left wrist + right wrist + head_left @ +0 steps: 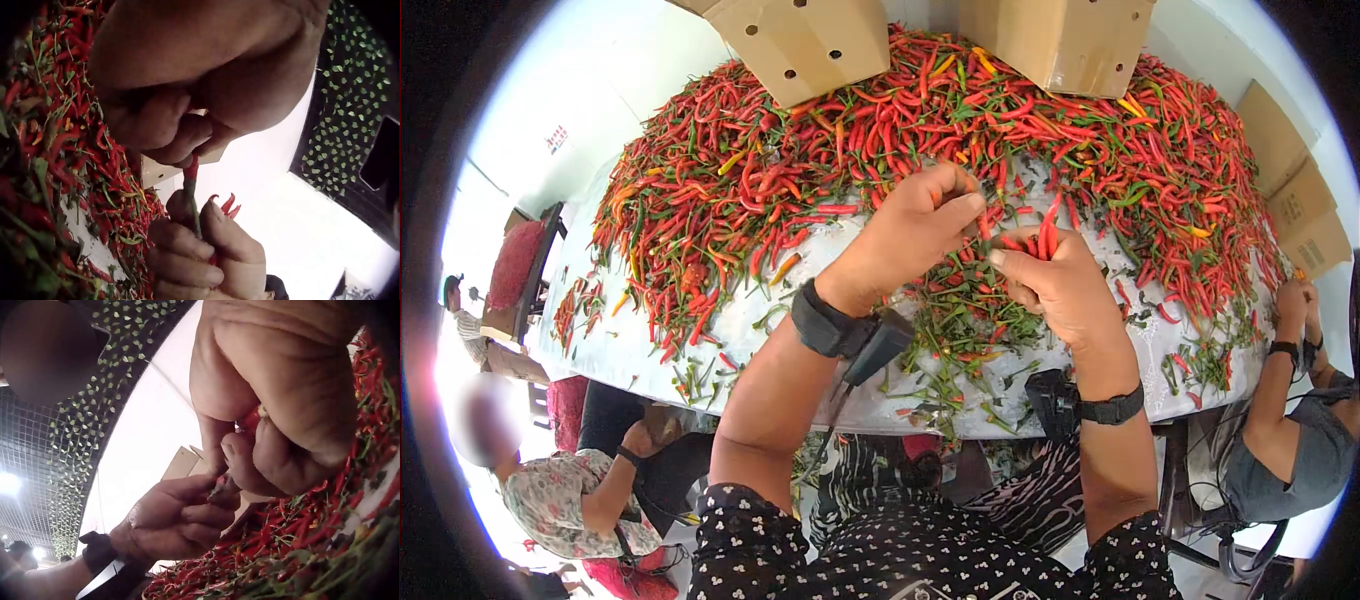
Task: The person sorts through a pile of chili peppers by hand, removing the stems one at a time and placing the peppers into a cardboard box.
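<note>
Near the middle of the head view, my left hand [920,232] pinches the red end of a chili [193,167], whose green stem runs down to my right hand [203,250] in the left wrist view. The right hand [1060,285] grips several red chilies [1048,238] in curled fingers, tips sticking up past the thumb. Both hands are nearly together above a heap of green stems [970,325]. In the right wrist view the left hand's fingertips [215,494] meet the right hand's [275,394], which partly hide what they hold.
A large pile of red chilies [800,160] spreads across the white table [750,345]. Two cardboard boxes [830,45] [1055,45] stand at the back. People sit at the left [580,500] and right [1300,440]; another carton [1305,215] is at the right edge.
</note>
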`<state>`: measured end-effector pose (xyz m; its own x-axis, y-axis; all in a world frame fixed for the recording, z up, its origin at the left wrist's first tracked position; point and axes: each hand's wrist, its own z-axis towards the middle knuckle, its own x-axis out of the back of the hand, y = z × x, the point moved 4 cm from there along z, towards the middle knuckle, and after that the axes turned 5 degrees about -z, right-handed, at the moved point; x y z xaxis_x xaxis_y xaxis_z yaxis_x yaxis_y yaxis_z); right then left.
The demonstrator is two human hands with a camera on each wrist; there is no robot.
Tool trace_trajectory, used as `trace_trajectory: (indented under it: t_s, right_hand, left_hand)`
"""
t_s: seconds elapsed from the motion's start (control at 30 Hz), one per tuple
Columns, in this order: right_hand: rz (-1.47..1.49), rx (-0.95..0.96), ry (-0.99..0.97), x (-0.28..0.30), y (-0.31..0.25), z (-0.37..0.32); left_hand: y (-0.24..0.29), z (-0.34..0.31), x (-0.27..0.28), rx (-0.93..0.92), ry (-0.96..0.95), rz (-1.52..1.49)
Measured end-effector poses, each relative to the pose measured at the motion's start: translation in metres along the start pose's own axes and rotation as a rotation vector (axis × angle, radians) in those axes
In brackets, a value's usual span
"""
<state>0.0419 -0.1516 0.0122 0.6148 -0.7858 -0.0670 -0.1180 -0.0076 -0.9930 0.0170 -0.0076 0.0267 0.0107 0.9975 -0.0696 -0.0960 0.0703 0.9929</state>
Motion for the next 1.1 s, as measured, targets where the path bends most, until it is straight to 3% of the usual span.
trace_trajectory:
  t_s: [0.13,0.23,0.4,0.47,0.57,0.63,0.7,0.77,0.83,0.93,1.0,1.1]
  right_hand:
    - [0.002,0.026,0.046,0.001,0.002,0.001]
    - [-0.083,0.052,0.098,0.005,0.001,0.000]
    - [-0.275,0.179,0.103,0.004,-0.004,-0.004]
    - [-0.322,0.302,0.104,0.003,-0.007,-0.005]
    - [-0.313,0.343,0.092,0.003,-0.006,-0.004]
    - [-0.303,0.293,0.091,0.004,-0.004,-0.003]
    - [-0.293,0.243,0.090,0.005,-0.005,-0.002]
    - [-0.084,0.080,0.055,0.005,-0.001,-0.002]
    - [-0.124,0.101,0.079,0.005,-0.002,-0.002]
    - [-0.238,0.184,0.110,0.003,-0.006,-0.003]
    - [-0.311,0.246,0.120,0.003,-0.008,-0.005]
    - [-0.336,0.339,0.105,0.003,-0.011,-0.006]
  left_hand:
    - [-0.003,0.001,-0.003,-0.082,-0.006,0.023]
    - [0.002,-0.001,-0.006,-0.175,0.037,0.221]
    - [-0.006,-0.001,-0.009,0.038,-0.062,-0.230]
    - [-0.006,-0.002,-0.009,0.070,-0.066,-0.289]
    - [-0.009,-0.001,-0.007,0.101,-0.085,-0.360]
    - [-0.010,-0.001,-0.008,0.098,-0.098,-0.374]
    - [-0.008,0.000,-0.008,-0.015,0.009,-0.216]
    - [-0.007,0.000,-0.010,-0.092,0.039,-0.128]
    - [-0.006,-0.001,-0.011,-0.168,0.068,-0.041]
    - [-0.008,-0.001,-0.011,-0.150,0.060,-0.112]
    - [-0.012,0.000,-0.011,0.039,-0.003,-0.365]
    - [-0.016,0.000,-0.013,0.114,-0.046,-0.519]
